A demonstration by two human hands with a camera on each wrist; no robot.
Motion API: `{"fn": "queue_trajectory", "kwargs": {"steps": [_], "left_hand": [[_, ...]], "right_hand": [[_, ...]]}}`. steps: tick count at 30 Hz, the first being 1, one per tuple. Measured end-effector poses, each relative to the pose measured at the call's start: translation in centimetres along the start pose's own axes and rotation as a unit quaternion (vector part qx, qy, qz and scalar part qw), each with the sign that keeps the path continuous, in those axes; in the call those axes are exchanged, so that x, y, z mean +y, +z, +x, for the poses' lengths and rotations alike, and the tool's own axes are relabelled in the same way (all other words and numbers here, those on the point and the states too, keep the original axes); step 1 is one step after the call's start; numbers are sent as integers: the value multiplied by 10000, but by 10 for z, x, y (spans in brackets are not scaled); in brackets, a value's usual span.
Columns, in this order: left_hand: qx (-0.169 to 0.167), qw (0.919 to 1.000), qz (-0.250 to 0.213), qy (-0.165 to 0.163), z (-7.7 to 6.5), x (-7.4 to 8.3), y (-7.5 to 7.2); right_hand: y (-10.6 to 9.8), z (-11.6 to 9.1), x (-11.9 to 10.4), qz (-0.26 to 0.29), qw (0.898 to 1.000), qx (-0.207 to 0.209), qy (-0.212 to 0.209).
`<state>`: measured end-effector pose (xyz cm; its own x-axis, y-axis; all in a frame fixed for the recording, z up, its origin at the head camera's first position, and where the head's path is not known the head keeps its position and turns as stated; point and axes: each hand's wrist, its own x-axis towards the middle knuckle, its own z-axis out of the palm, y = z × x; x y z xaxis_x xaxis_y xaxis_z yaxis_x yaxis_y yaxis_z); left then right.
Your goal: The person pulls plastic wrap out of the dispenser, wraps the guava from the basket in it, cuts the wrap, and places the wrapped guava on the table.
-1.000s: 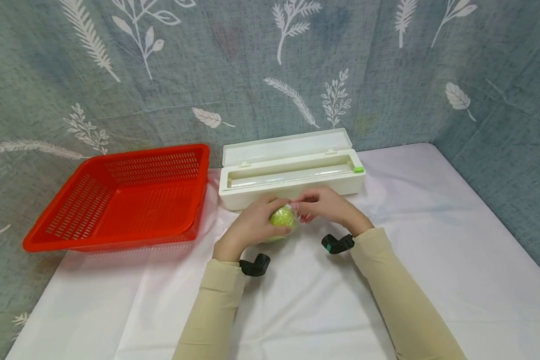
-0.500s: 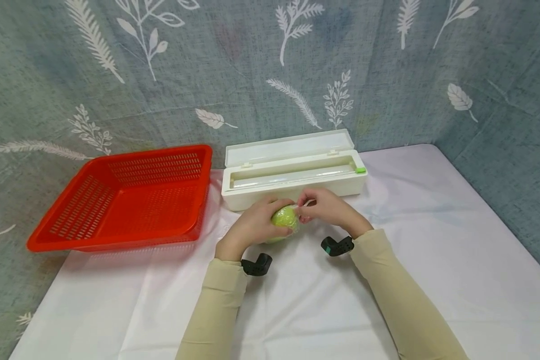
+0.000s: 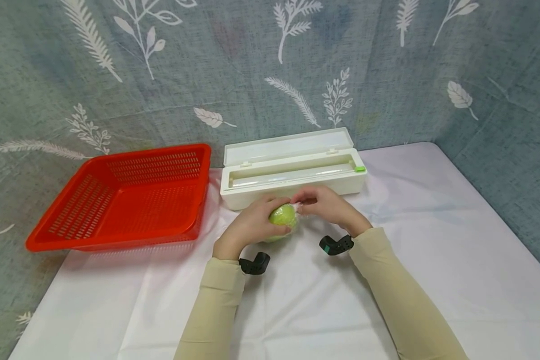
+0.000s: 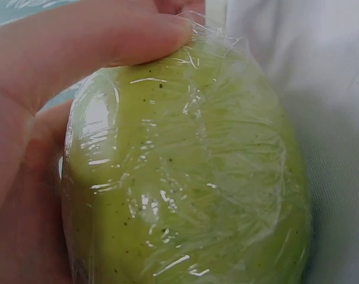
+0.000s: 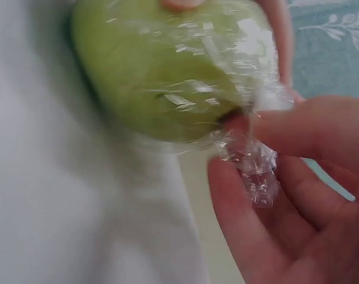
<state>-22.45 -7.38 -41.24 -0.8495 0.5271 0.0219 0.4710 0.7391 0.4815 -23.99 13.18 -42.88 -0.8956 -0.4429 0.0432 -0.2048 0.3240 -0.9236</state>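
Observation:
A smooth yellow-green fruit (image 4: 185,177) with small dark specks is wrapped in shiny, crinkled cling film (image 5: 259,171). In the head view my left hand (image 3: 254,225) grips the fruit from the left, its thumb on the near side and fingers over the far side. My right hand (image 3: 326,207) is at the fruit's right end. There its thumb and fingers pinch a bunched tail of the cling film, as the right wrist view shows beside a dark spot on the fruit.
Just beyond the hands stands a white cling film dispenser (image 3: 292,190), its lid (image 3: 288,146) raised, a roll inside and a green slider (image 3: 359,169) at its right end. A red plastic basket (image 3: 157,200) sits at the left. A patterned curtain hangs behind the white-covered table (image 3: 324,310).
The right hand's fingers have shifted slightly about the film at the fruit's end. The left hand keeps its grip, and the basket and dispenser stay in place.

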Motion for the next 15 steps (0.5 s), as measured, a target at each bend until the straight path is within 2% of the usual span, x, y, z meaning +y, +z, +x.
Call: {"fn": "queue_trajectory", "kwargs": {"steps": [4,7,11,15], "left_hand": [[32,10000,-93,4,-1,-1,-1],[32,9999,-131,-38,-1,-2,-2],[9,9999,-104,-117,0,-2,-1],[-10,9999,-126,-76,1,-3,0]], "right_hand": [[3,5,5,-830,9953,359,-349],[5,6,4,-1350,9890,522,-288],[5,5,2,-1409,9894,365,-2],[5,4,1,-1334,9906,301,-41]]}}
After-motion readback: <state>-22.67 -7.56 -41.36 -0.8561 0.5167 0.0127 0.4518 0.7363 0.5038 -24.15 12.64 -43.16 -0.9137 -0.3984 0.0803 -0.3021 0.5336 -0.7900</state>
